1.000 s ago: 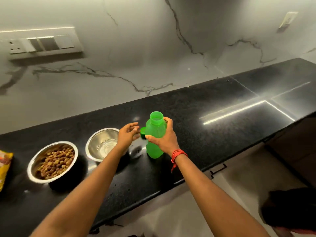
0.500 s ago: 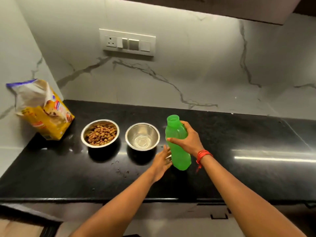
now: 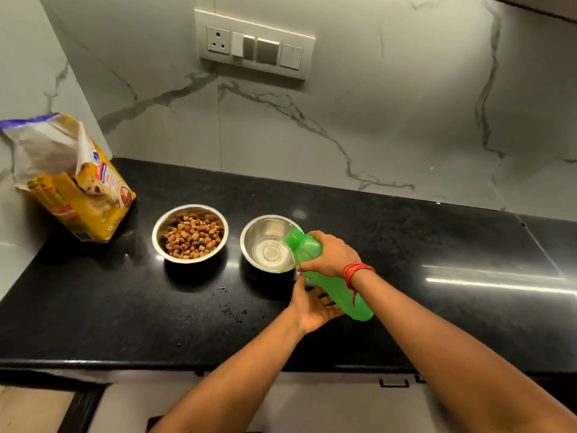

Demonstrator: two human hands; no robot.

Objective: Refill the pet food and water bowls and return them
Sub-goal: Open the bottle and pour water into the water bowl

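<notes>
Translucent green plastic bottle (image 3: 327, 273) gripped by right hand (image 3: 332, 255), tilted over round steel water bowl (image 3: 269, 244), left hand (image 3: 313, 307) open-palmed beneath, kibble-filled steel bowl (image 3: 189, 233) left of it.

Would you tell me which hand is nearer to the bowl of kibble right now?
Left. The left hand rests open on the counter, in front and to the right of the kibble bowl. The right hand is farther right, past the water bowl, gripping the tilted green bottle.

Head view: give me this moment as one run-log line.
step: pouring water | right hand: tilts green bottle over water bowl | left hand: open beneath | food bowl: filled
</notes>
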